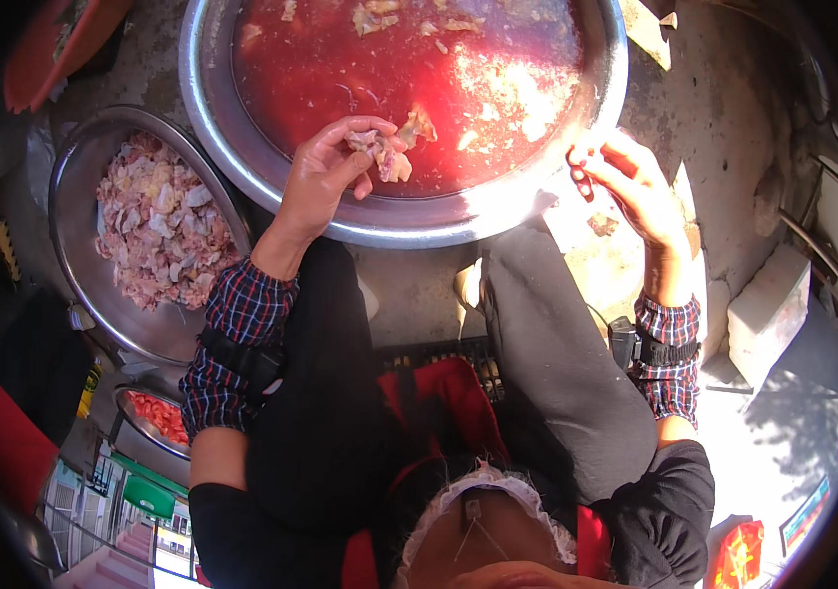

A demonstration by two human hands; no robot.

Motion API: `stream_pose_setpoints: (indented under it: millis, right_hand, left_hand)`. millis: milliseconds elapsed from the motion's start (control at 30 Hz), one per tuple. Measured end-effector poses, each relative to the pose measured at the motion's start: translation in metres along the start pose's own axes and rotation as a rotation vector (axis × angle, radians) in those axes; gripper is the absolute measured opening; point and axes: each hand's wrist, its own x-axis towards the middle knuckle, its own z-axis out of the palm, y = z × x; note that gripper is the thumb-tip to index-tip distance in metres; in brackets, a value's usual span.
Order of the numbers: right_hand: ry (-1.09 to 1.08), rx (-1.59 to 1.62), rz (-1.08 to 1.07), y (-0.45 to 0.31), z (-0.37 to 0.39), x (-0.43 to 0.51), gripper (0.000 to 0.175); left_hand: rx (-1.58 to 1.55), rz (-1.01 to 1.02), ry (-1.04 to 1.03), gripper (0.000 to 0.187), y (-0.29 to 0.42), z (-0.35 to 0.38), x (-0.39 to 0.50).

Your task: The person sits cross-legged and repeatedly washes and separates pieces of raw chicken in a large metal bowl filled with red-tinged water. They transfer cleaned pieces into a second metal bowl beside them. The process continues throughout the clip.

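Observation:
My left hand (327,162) is closed around a piece of raw meat (383,156) over the near edge of a large metal basin (419,232). Reddish water (316,110) fills the basin, and pale scraps (374,16) float in it. Another yellowish scrap (417,127) shows just beyond the held piece. At the basin's right rim is my right hand (621,177), its fingers bent and wet; bright glare hides whether anything lies between the fingertips. A second metal basin (69,221) on the left holds a heap of raw meat pieces (165,221).
A small metal bowl of red pieces (157,418) stands at the lower left. An orange-red plastic container (65,55) is at the upper left. On the right are a pale block (768,309) and a red packet (739,552). My knees are close below the large basin.

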Motion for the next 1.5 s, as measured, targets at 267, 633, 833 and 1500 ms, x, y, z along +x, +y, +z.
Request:
stream_pose_setpoints:
  millis: [267, 633, 833, 1500]
  right_hand:
    - [0.535, -1.582, -0.05, 0.115, -0.077, -0.04, 0.029]
    - [-0.148, -1.402, -0.68, 0.058, 0.136, 0.138, 0.046]
    - [0.008, -0.912, -0.288, 0.057, 0.086, 0.174, 0.031]
    - [-0.403, 0.01, 0.097, 0.063, 0.041, 0.156, 0.024]
  left_hand:
    - [0.149, -0.045, 0.108, 0.012, -0.011, -0.002, 0.009]
    - [1.888, -0.144, -0.177, 0.017, -0.048, -0.029, 0.098]
    - [1.894, -0.346, -0.3, 0.03, -0.028, -0.038, 0.102]
    - [1.053, -0.348, -0.237, 0.024, -0.034, -0.025, 0.104]
